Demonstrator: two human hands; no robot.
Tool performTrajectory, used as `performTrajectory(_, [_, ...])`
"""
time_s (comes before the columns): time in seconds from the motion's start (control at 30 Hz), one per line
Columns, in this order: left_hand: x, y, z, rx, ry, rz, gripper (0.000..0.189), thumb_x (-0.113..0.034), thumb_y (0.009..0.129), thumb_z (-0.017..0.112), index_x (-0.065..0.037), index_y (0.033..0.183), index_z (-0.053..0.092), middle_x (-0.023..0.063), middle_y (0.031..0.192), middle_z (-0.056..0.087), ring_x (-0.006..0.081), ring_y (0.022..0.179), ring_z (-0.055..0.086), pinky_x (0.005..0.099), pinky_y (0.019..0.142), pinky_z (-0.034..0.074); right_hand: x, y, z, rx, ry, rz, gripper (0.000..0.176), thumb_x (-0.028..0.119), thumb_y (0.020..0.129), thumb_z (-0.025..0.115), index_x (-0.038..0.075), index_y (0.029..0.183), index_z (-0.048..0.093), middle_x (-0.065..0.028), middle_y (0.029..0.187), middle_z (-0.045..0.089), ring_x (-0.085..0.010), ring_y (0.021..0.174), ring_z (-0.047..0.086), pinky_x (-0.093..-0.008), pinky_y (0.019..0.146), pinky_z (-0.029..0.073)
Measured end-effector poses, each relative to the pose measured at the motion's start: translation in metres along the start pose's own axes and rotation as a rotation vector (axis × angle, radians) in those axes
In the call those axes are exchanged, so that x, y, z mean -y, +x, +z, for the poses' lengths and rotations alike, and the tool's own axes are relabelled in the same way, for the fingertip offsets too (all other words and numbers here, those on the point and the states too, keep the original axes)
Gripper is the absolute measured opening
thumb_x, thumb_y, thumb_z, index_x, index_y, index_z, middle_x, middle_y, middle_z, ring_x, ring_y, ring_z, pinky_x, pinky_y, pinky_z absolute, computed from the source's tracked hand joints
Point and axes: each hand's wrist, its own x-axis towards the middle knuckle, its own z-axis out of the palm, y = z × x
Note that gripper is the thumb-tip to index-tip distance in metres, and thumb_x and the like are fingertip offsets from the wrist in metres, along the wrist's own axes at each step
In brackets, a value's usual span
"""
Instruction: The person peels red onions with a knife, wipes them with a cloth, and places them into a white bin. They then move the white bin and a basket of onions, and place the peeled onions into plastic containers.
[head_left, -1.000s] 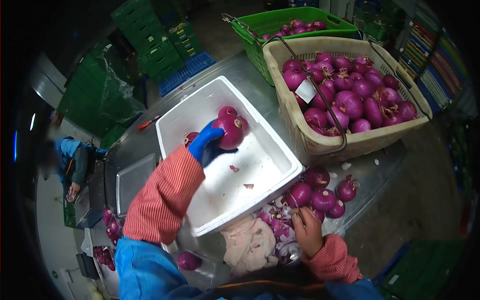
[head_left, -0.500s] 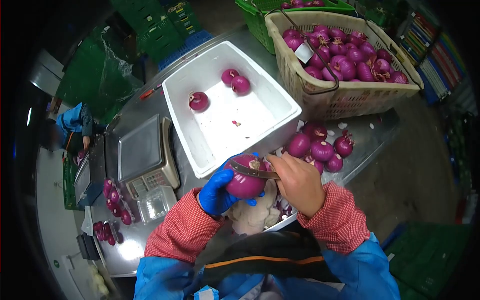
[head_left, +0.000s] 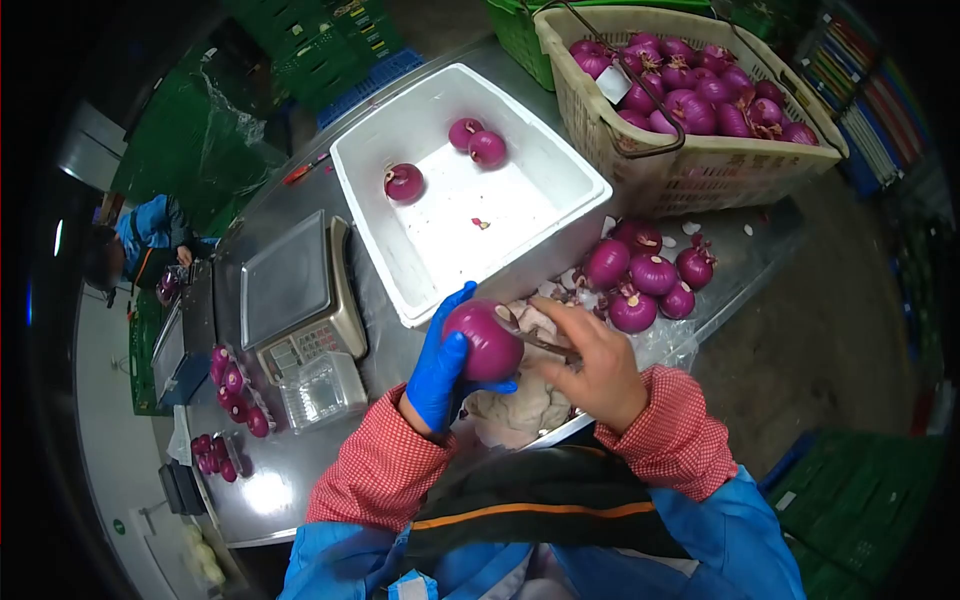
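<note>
My left hand (head_left: 440, 365), in a blue glove, cups a large purple onion (head_left: 484, 340) from the side and below. A pale round spot shows at the onion's upper right. My bare right hand (head_left: 598, 362) grips a small knife (head_left: 548, 346), its dark blade pointing toward the onion just right of that spot. Below the hands sits a pale crumpled cloth or glove (head_left: 515, 415) among bits of onion skin. To the right, several onions (head_left: 652, 273) lie in a group on the metal table (head_left: 385, 405).
Ahead stands a white foam box (head_left: 400, 290) holding 3 onions. Behind it to the right, a cream basket (head_left: 690, 185) is heaped with onions. A scale (head_left: 290, 285), a clear plastic tray (head_left: 322, 392) and packed onions (head_left: 238, 395) are on the left. Another person (head_left: 150, 235) works at far left.
The knife has come off the onion's top and moved right and down. The onion has turned, and its stubby dry end no longer shows; a pale spot is there instead.
</note>
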Motion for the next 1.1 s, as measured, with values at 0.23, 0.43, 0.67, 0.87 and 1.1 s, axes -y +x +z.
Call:
performTrajectory(0.23, [0.004, -0.003, -0.012, 0.262, 0.707, 0.207, 0.107, -0.031, 0.074, 0.086, -0.012, 0.155, 0.019, 0.0140, 0.148, 0.040, 0.0276, 0.127, 0.051, 0.0412, 0.101, 0.048, -0.016, -0.010, 0.014, 0.163, 1.095, 0.630, 0.043, 0.032, 0.100, 0.054, 0.003, 0.131, 0.049, -0.0100, 0.092, 0.063, -0.0123, 0.058, 0.053, -0.0245, 0.050, 0.043])
performTrajectory(0.43, [0.043, 0.002, -0.018, 0.111, 0.390, 0.284, 0.100, -0.013, 0.069, 0.086, -0.004, 0.149, 0.026, 0.0137, 0.148, 0.039, 0.0249, 0.133, 0.044, 0.0388, 0.110, 0.038, -0.020, -0.026, 0.040, 0.150, 0.723, 0.592, 0.033, 0.032, 0.101, 0.050, 0.002, 0.112, 0.058, -0.0101, 0.078, 0.060, -0.0194, 0.060, 0.057, -0.0305, 0.054, 0.045])
performTrajectory(0.67, [0.040, -0.008, -0.012, 0.010, 0.566, 0.232, 0.091, -0.012, 0.065, 0.087, -0.003, 0.140, 0.037, 0.0144, 0.137, 0.047, 0.0247, 0.124, 0.052, 0.0372, 0.105, 0.044, 0.002, -0.013, 0.009, 0.078, -0.410, -0.147, 0.031, 0.006, 0.074, 0.065, 0.005, 0.105, 0.061, -0.0091, 0.083, 0.055, -0.0258, 0.072, 0.063, -0.0347, 0.060, 0.051])
performTrajectory(0.87, [0.041, -0.011, -0.013, 0.034, 0.734, 0.328, 0.090, -0.012, 0.064, 0.086, -0.003, 0.139, 0.037, 0.0153, 0.137, 0.048, 0.0262, 0.124, 0.052, 0.0368, 0.106, 0.043, -0.027, -0.022, 0.016, 0.077, -0.453, -0.100, 0.033, 0.005, 0.075, 0.064, 0.005, 0.108, 0.061, -0.0099, 0.085, 0.056, -0.0261, 0.070, 0.063, -0.0368, 0.058, 0.051])
performTrajectory(1.1, [0.039, -0.015, -0.035, -0.017, 0.524, 0.279, 0.091, -0.009, 0.067, 0.085, -0.003, 0.143, 0.035, 0.0146, 0.145, 0.043, 0.0257, 0.129, 0.048, 0.0377, 0.109, 0.041, -0.025, -0.035, 0.015, -0.055, 0.101, 0.290, 0.028, 0.017, 0.089, 0.065, 0.001, 0.112, 0.059, -0.0165, 0.092, 0.066, -0.0311, 0.077, 0.067, -0.0375, 0.067, 0.052])
